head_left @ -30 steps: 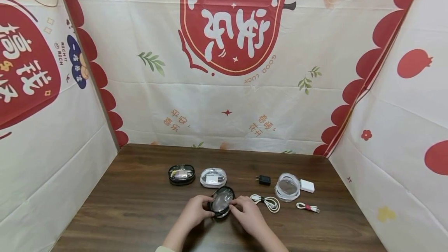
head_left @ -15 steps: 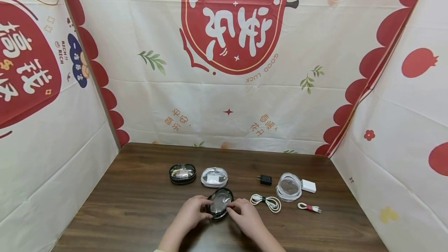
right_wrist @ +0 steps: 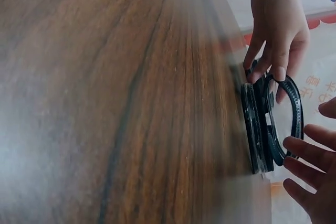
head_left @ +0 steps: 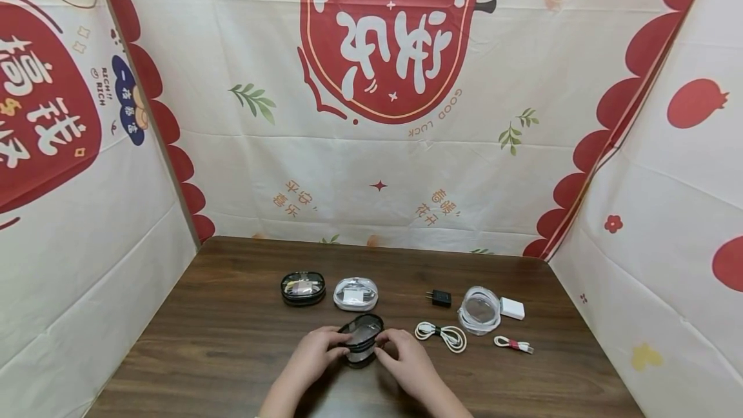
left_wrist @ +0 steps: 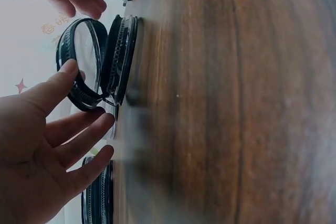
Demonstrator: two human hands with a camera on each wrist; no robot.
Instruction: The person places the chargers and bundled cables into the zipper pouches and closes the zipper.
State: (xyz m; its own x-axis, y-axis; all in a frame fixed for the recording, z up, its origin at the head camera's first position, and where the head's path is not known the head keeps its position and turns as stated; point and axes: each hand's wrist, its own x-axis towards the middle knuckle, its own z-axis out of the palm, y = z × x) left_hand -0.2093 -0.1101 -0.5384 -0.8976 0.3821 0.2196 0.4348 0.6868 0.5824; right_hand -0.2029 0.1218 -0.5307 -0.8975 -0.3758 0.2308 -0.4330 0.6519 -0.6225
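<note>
An oval clear zip case with black trim [head_left: 362, 329] stands on the table between both hands, its lid raised from the base. In the left wrist view, the left hand [left_wrist: 58, 140] pinches the rim of the lid, thumb on one side and a fingertip behind it. The right hand [head_left: 406, 358] is at the case's right edge; in the right wrist view its fingers are extended, and a fingertip meets the lid's rim. What the base holds is hard to make out. Behind it sit a filled black-trimmed case [head_left: 302, 288] and a filled white-trimmed case [head_left: 356, 294].
To the right lie a black plug charger [head_left: 439, 298], a coiled white cable with a black tie [head_left: 449, 337], a clear white-rimmed case [head_left: 479, 310], a white block [head_left: 511, 308] and a short cable with a red tie [head_left: 513, 344]. Fabric walls border the wooden table [head_left: 220, 340].
The lid of the black-trimmed case has come up from its base, which now shows below it. The left hand has shifted slightly left, and the right hand has stayed nearly in place.
</note>
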